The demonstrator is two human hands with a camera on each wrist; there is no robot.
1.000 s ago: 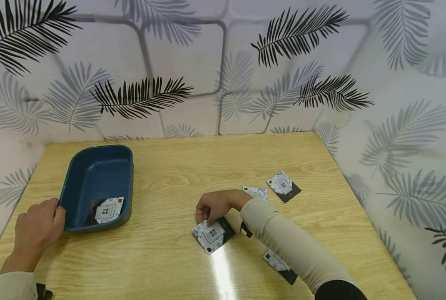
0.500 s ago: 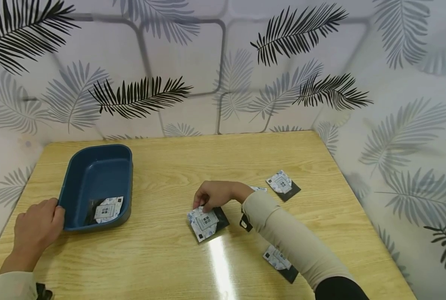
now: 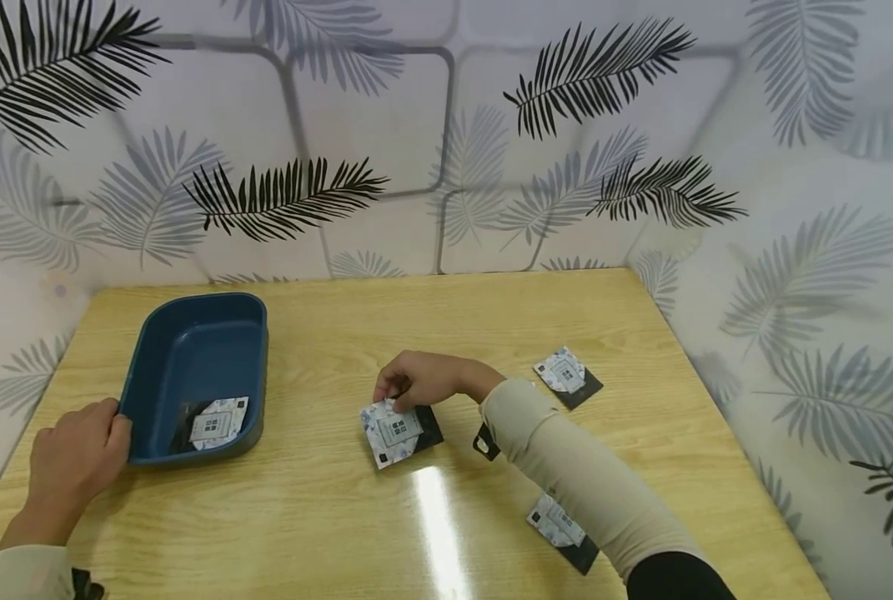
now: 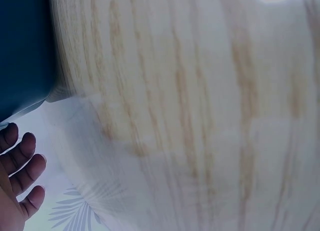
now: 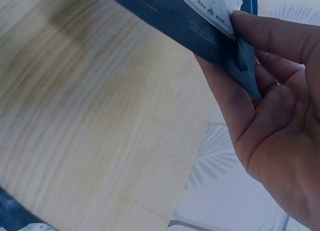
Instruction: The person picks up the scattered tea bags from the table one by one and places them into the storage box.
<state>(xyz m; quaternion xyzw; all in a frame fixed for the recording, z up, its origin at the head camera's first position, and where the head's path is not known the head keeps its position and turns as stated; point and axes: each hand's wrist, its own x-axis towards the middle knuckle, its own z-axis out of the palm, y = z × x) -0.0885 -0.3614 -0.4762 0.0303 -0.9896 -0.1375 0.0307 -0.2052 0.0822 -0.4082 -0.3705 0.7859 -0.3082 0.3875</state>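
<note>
In the head view, my left hand [image 3: 74, 467] holds the left rim of a dark blue plastic bin [image 3: 263, 358] near its front corner. Its fingers [image 4: 24, 153] appear beside the bin wall in the left wrist view. A flat dark packet [image 3: 217, 422] with a white-and-blue floral label lies in the bin's front part. My right hand [image 3: 427, 379] pinches a similar packet [image 3: 393, 433] by its far edge, thumb on the label, over mid-table. In the right wrist view that packet [image 5: 210, 33] is raised and tilted, with a finger beneath it.
Two more packets lie on the wooden table [image 3: 326, 533]: one towards the back right [image 3: 569, 372], another nearer the front [image 3: 562, 529], beside my right forearm [image 3: 589, 475]. That forearm crosses the table's right half. A leaf-patterned wall covering [image 3: 386, 133] stands behind the table.
My right hand has moved left and away from me with its packet. My left hand and the bin have stayed in place. A packet behind my right wrist has become almost wholly hidden.
</note>
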